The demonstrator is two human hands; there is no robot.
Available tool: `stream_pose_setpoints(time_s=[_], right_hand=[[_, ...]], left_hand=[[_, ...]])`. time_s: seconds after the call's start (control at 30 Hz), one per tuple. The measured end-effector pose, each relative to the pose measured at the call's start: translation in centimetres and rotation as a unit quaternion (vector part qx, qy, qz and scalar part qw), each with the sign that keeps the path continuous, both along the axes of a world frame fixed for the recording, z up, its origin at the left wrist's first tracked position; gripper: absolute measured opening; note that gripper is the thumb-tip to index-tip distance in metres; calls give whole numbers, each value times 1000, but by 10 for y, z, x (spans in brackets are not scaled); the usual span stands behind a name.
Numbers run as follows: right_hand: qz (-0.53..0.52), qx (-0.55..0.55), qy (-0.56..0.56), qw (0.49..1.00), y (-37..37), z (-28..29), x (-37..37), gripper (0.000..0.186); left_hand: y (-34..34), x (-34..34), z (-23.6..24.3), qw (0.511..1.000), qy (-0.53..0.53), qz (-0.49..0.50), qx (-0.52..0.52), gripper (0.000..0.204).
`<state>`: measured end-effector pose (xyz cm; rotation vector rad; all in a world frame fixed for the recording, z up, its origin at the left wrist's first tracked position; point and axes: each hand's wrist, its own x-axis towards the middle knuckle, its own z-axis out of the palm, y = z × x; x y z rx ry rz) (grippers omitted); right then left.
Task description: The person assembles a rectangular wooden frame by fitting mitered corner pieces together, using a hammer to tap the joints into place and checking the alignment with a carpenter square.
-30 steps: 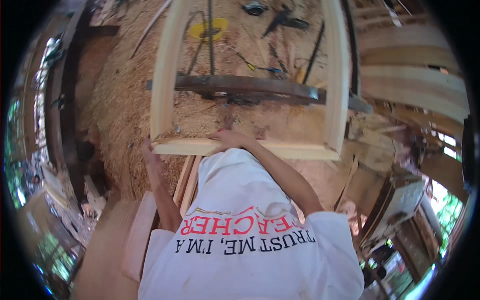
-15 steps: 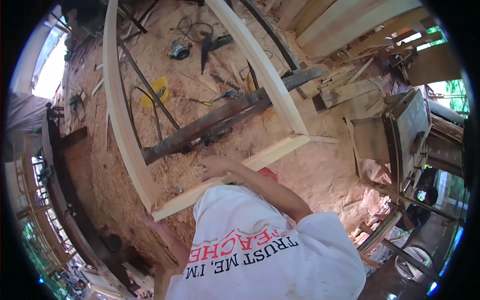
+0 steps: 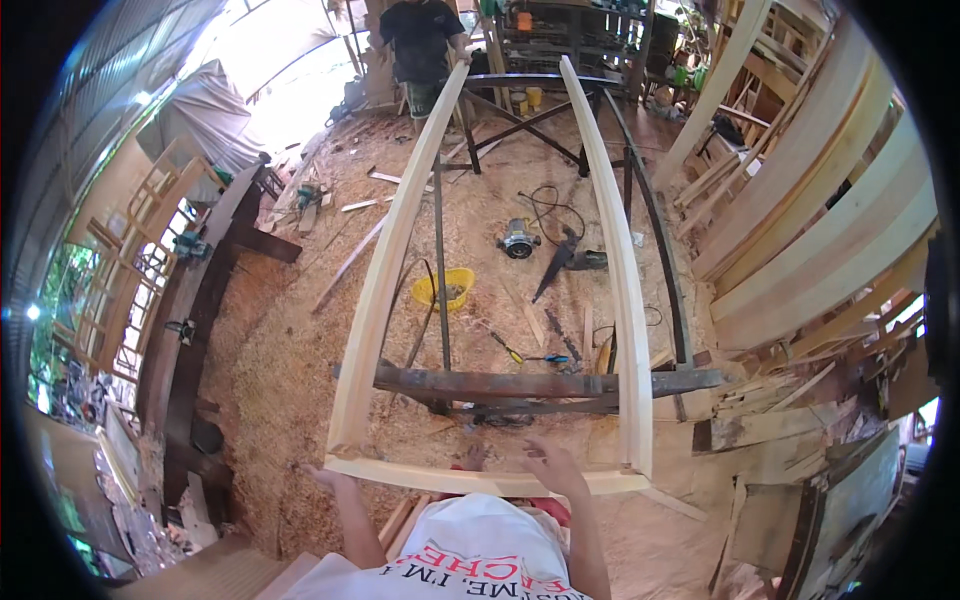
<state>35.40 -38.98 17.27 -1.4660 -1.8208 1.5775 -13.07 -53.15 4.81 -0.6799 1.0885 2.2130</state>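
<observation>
A long pale wooden frame stretches away from me, its short near bar across my waist. My left hand is at the frame's near left corner, fingers stretched outward and seemingly touching the wood from outside. Just above the near bar, toward its right end, hovers my right hand, fingers apart and holding nothing. The frame's long rails pass over a dark metal stand with a thick crossbar. At the far end of the left rail, a person in a dark shirt has a hand by the wood.
On the shavings-covered floor lie a yellow basket, a round power tool with a cord, a dark tool and screwdrivers. Wide boards lean at right. A long dark beam runs along the left.
My view has lifted and turned, bringing the far end and the other person into sight. My right hand has moved rightward along the near bar; my left hand stays by the left corner.
</observation>
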Motion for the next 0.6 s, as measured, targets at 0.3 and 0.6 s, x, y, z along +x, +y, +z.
stream_pose_setpoints(time_s=[0.3, 0.6], right_hand=[[-161, 165, 93, 969, 12, 120, 111, 26], [-305, 402, 424, 752, 28, 277, 188, 101]], left_hand=[[10, 140, -15, 971, 216, -68, -70, 82], [49, 291, 32, 962, 127, -146, -193, 75]])
